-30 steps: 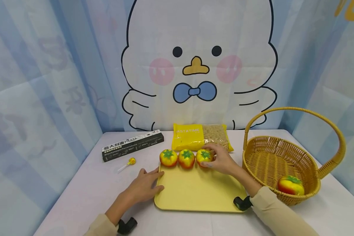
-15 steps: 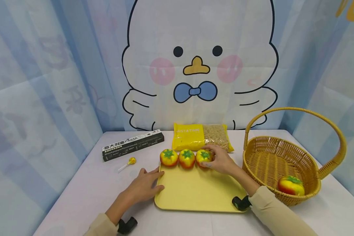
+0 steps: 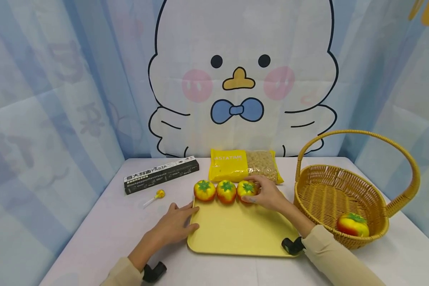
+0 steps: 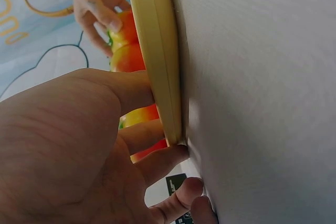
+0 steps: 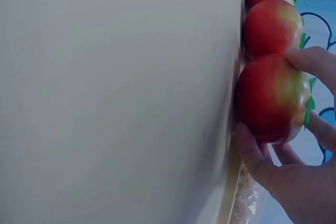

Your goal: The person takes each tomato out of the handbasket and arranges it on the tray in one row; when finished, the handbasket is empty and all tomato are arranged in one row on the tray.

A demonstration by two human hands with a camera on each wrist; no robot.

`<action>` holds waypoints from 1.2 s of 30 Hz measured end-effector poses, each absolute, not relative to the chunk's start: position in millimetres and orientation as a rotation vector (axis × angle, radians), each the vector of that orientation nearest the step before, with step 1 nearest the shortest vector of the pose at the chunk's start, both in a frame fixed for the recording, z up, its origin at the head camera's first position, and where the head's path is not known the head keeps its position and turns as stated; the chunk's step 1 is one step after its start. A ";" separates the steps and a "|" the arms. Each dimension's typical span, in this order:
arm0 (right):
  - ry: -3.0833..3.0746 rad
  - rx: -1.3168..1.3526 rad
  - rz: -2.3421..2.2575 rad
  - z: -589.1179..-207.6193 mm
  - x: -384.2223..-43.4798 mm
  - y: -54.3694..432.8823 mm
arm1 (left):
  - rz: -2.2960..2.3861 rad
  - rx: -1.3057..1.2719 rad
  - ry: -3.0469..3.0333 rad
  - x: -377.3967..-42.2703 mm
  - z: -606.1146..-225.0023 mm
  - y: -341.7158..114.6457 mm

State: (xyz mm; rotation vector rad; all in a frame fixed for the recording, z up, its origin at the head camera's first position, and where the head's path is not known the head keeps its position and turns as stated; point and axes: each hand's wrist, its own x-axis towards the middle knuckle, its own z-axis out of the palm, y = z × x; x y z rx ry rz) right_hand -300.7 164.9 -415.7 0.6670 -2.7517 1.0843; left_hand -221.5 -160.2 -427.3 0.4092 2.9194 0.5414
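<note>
**Hand on the third tomato at the tray's far edge**

The tomato (image 3: 246,190) sat at the far edge of the yellow tray (image 3: 239,234), rightmost in a row of three, with the right hand (image 3: 269,195) wrapped around it: fingers curled over the top and far side, thumb underneath. The right wrist view showed the same grasp, fingertips (image 5: 315,64) pressed on the red-and-yellow skin of that tomato (image 5: 270,98), which touched the tray's rim. Just beside it to the left were the middle tomato (image 3: 226,191) and the left tomato (image 3: 204,190), close together in a line.

The left hand (image 3: 175,226) lay on the table (image 3: 103,238) against the tray's left rim, its fingers relaxed and nearly straight, touching the edge but gripping nothing; in the left wrist view its fingers (image 4: 152,135) rested along the rim (image 4: 157,66).

Behind the row lay a yellow pasta bag (image 3: 243,165). A black box (image 3: 161,179) and a lollipop (image 3: 157,196) lay far left. At the right stood a wicker basket (image 3: 329,194) with a fourth tomato (image 3: 352,224) inside.
</note>
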 end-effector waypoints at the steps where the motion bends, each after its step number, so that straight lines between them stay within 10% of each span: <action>1: -2.749 0.672 1.081 -415.4 -300.7 164.9 | 0.541 0.409 2.922 -221.6 -427.0 -160.1; 36: -2.761 0.765 1.173 -404.4 -291.7 178.8 | 0.547 0.379 2.905 -222.3 -426.8 -159.3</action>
